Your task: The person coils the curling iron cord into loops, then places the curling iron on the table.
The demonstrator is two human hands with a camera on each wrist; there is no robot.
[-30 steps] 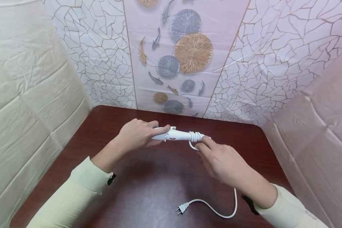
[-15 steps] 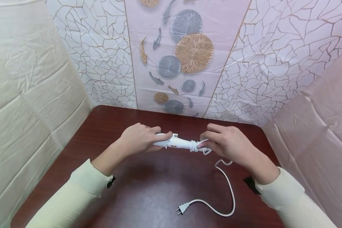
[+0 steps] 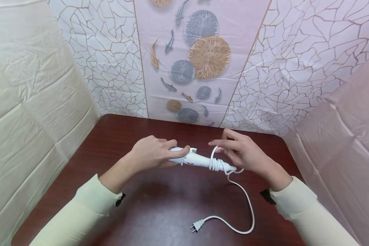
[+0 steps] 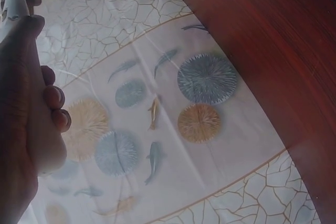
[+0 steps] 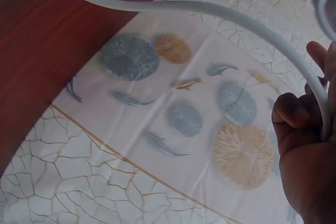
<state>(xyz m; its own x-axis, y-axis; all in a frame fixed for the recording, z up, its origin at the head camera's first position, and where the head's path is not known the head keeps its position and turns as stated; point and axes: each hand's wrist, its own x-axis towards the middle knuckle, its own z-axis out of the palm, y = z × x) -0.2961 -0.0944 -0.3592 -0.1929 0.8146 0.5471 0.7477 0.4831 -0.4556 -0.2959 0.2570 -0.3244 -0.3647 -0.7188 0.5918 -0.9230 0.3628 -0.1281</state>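
I saw the white appliance (image 3: 200, 160) held above the dark red table (image 3: 160, 212), lying almost level, its narrow end pointing to the person's right and dipping a little. The left hand (image 3: 153, 152) came over its thick end, fingers curled round the body and thumb laid along the top. Opposite, the right hand (image 3: 244, 150) was raised, wrist bent inward, pinching the white cord (image 3: 249, 205) between thumb and forefinger just above the narrow end. Several turns of cord circled that part; the rest curved down to the tabletop, where the two-pronged plug (image 3: 198, 225) lay nearer the person.
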